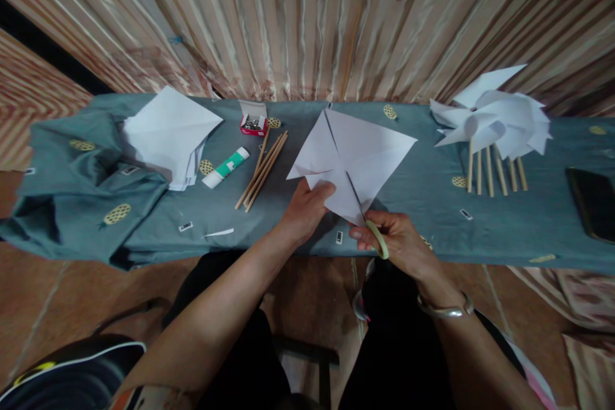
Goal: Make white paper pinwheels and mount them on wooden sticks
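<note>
With the white paper square [355,154] as the centre of the dial and twelve o'clock pointing away from the person, the left hand [307,211] sits between seven and eight, pinching the near left edge with its thumb on top. The right hand [402,238] is at five, its fingers wrapped around the green handle of the scissors [377,240], whose blade reaches onto the paper towards its middle. The hands are apart, near each other, with the sheet lying just beyond both. A slit runs in from the paper's nine o'clock corner.

At nine o'clock are the wooden sticks [266,172], then the green-and-white tube [225,168], then the stack of paper sheets [175,122]; at ten, the open red box [252,131] of small metal pieces; at eight, a thin paper strip [220,232]. Between two and three lie the paper pinwheels [504,122] on sticks; just past three, the phone [593,202].
</note>
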Demonstrator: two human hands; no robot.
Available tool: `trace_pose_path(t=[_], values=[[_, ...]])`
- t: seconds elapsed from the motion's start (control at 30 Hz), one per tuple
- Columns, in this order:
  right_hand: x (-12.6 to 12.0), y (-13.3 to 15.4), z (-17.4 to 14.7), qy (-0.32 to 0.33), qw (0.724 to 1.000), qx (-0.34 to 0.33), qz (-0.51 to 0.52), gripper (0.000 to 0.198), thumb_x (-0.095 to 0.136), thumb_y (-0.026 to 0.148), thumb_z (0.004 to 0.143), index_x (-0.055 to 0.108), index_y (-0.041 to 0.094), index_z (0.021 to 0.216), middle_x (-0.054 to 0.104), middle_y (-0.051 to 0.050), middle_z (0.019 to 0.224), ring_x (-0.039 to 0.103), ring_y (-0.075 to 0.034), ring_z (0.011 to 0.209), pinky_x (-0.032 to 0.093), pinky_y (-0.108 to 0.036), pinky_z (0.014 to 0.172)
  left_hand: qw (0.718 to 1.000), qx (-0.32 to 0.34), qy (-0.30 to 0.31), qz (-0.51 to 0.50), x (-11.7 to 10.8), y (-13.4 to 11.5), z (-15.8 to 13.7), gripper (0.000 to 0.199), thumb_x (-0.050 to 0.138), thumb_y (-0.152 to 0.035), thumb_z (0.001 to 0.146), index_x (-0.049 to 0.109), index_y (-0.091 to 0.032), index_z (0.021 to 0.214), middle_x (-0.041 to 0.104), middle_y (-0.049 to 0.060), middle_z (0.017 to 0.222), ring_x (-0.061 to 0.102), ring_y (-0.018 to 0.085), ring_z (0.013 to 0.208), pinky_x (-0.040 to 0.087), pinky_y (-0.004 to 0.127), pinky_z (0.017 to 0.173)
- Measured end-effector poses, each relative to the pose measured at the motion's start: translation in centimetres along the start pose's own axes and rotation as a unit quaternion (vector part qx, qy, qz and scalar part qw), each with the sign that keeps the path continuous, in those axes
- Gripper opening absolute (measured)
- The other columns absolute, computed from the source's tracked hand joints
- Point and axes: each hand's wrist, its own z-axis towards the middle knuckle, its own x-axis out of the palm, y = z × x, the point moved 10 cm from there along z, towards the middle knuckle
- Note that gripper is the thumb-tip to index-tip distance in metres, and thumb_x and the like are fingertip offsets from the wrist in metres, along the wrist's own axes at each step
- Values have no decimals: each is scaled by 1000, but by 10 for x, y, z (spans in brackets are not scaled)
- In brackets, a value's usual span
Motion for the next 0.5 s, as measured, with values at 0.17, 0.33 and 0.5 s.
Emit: trace_pose_path(t=[0.17, 0.33, 0.5], values=[[1, 4, 0, -6, 1000, 3, 4, 49, 85, 56, 54, 53, 19, 51, 55, 4, 49, 46, -8, 47, 31, -21, 44, 1000, -8, -13, -8, -1, 1, 0, 4, 63, -13, 68, 62, -17, 69, 61, -1, 69, 55, 13, 64, 47, 27, 66], [3, 3, -1, 1, 1000, 23, 6, 50, 86, 56, 51, 53, 19, 52, 56, 4, 49, 47, -8, 46, 33, -20, 44, 1000, -12, -22, -11, -3, 2, 2, 6, 61, -12, 68, 62, -16, 72, 63, -2, 68, 56, 12, 63, 47, 26, 66], [5, -2, -3, 17, 999, 37, 0, 41, 86, 49, 54, 61, 20, 67, 61, 4, 55, 56, -12, 53, 41, -21, 48, 1000, 11, -25, -12, -4, -6, 7, 12, 60, -10, 66, 63, -16, 76, 65, -2, 66, 63, 14, 67, 49, 27, 70]])
